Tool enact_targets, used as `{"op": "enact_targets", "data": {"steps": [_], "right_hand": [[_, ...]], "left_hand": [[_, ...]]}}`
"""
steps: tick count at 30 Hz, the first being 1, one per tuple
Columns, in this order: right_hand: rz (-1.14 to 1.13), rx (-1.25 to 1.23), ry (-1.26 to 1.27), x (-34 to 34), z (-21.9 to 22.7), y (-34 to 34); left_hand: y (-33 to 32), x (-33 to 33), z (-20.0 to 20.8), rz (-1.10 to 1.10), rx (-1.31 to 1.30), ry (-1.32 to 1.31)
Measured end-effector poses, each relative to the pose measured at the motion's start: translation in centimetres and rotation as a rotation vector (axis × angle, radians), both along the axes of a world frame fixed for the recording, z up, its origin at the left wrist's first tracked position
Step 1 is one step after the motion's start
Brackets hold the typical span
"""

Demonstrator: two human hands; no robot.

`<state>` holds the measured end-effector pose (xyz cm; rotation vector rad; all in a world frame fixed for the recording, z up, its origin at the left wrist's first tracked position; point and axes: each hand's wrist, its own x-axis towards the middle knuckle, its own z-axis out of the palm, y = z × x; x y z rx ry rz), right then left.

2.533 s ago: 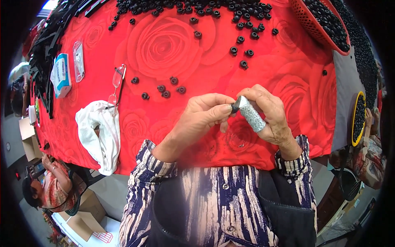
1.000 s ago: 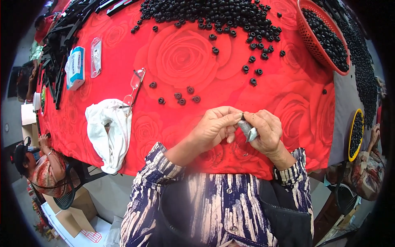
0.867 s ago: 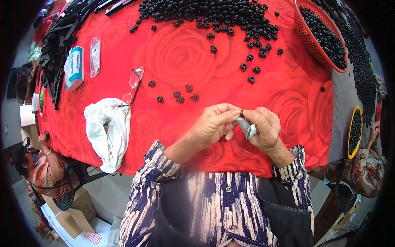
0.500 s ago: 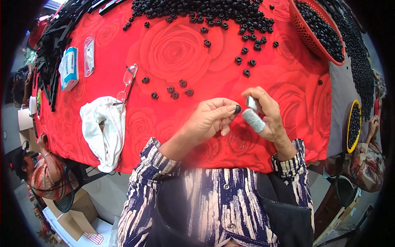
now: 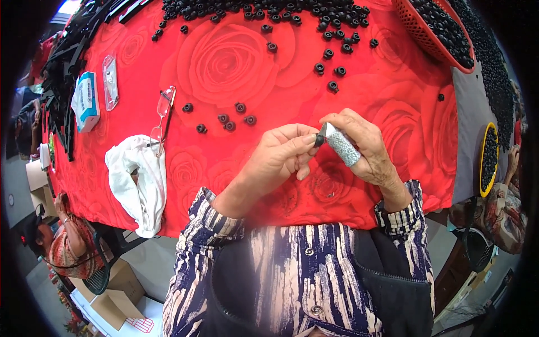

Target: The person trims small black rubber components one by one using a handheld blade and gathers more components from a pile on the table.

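My left hand (image 5: 283, 149) pinches a small round black part (image 5: 319, 140), likely rubber or plastic, between thumb and forefinger. Meeting it from the right is my right hand (image 5: 362, 143), closed on a small blade (image 5: 324, 130) with a pale body and dark edge. A grey speckled sleeve (image 5: 343, 149) covers what looks like my right thumb, pressed against the blade. The blade touches the part or nearly so; the exact contact is too small to tell. Several similar black parts (image 5: 229, 126) lie on the red cloth beyond my left hand.
Black parts are heaped (image 5: 264, 8) at the far side. A red basket (image 5: 429, 36) and yellow-rimmed tray (image 5: 482, 163) hold more. Glasses (image 5: 163, 115), a white cloth (image 5: 137, 191), a tissue pack (image 5: 86, 101) and black strips (image 5: 59, 84) lie left. Other people sit at both sides.
My right hand has closed in, bringing the blade from apart to the black part; its forefinger and sleeved thumb are now together. The whole view has shifted slightly.
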<state>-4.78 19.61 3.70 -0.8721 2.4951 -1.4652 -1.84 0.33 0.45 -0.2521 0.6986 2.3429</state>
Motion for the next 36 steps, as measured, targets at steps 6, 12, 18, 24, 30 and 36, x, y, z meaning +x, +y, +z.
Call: {"op": "enact_targets", "data": {"steps": [6,12,18,24,30,36], "right_hand": [[0.001,0.003,0.006,-0.1,-0.1,0.1],[0.012,0.010,0.001,-0.1,0.0,0.2],[0.022,0.002,-0.022,-0.1,0.0,0.3],[0.039,0.000,0.014,-0.3,-0.4,0.4],[0.085,0.049,0.104,0.0,-0.4,0.1],[-0.027,-0.043,0.136,0.0,-0.8,0.3]], "left_hand": [[0.0,0.0,0.2,-0.004,-0.035,0.003],[-0.1,0.1,0.2,-0.004,-0.024,0.022],[0.0,0.1,0.3,-0.003,-0.041,0.013],[0.0,0.0,0.2,-0.003,-0.054,0.018],[0.0,-0.1,0.4,0.053,-0.052,-0.038],[-0.4,0.1,-0.9,0.071,0.016,0.083]]}}
